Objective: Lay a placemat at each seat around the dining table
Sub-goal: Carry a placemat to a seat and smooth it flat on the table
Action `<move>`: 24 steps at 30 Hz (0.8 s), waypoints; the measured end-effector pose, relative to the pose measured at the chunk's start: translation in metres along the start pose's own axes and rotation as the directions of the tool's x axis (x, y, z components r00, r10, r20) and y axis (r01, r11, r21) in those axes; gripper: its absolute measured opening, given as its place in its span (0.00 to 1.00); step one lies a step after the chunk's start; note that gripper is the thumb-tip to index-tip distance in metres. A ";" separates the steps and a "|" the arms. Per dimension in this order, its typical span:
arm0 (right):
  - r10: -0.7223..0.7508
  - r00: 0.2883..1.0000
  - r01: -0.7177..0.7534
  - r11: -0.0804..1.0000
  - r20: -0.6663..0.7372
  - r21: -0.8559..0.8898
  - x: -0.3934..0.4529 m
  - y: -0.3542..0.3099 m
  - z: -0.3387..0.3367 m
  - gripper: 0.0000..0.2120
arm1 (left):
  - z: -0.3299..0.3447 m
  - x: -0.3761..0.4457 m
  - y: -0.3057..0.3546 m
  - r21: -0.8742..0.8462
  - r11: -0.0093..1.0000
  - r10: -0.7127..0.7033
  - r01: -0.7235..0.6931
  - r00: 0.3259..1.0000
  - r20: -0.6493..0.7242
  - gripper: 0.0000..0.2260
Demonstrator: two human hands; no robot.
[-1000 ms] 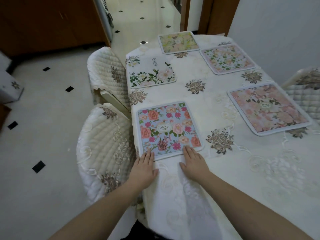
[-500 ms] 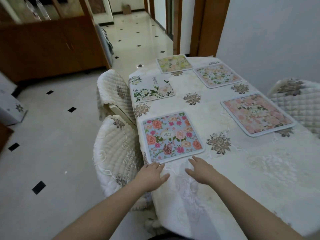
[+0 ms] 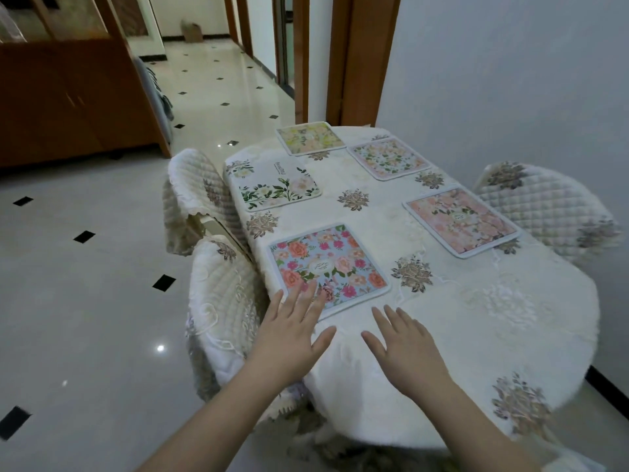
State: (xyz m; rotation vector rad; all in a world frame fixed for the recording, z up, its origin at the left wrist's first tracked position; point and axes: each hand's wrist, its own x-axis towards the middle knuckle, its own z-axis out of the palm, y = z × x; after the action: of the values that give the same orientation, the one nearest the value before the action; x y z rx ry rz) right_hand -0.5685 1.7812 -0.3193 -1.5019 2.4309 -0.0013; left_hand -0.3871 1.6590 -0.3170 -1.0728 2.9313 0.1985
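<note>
Several floral placemats lie flat on the dining table, which wears a cream embroidered cloth. Nearest is a blue placemat with pink and orange roses. Behind it lies a white placemat with green leaves, and a yellow-green placemat sits at the far end. On the right side are a pale pink placemat and a peach placemat. My left hand has its fingers spread, fingertips over the blue placemat's near corner. My right hand is spread flat just above the cloth, holding nothing.
Two quilted cream chairs stand tucked at the table's left side, and one quilted chair at the right by the wall. A wooden cabinet stands far left. Glossy tiled floor spreads to the left.
Both hands have lifted off the blue placemat's near edge and drawn back with fingers spread. The view has pulled back and tilted up, showing more of the table and room.
</note>
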 end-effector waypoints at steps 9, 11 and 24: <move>-0.002 0.989 -0.002 1.000 -0.146 -0.029 -0.049 0.016 0.004 0.41 | 0.020 -0.023 0.030 -0.053 0.998 0.043 -0.047 0.997 -0.067 0.32; 0.000 0.987 -0.002 1.000 -0.159 -0.015 -0.053 0.023 0.007 0.39 | 0.022 -0.028 0.038 -0.035 0.999 0.034 -0.035 0.998 -0.055 0.31; -0.103 0.977 0.115 0.992 -0.187 0.056 -0.034 0.034 0.027 0.35 | 0.016 -0.046 0.051 -0.047 0.971 -0.238 0.236 0.970 -0.048 0.37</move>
State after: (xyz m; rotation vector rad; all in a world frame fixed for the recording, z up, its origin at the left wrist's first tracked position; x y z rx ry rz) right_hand -0.5777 1.8309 -0.3425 -1.6696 2.4562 -0.2516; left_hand -0.3851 1.7288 -0.3246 -1.4427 2.8213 0.2291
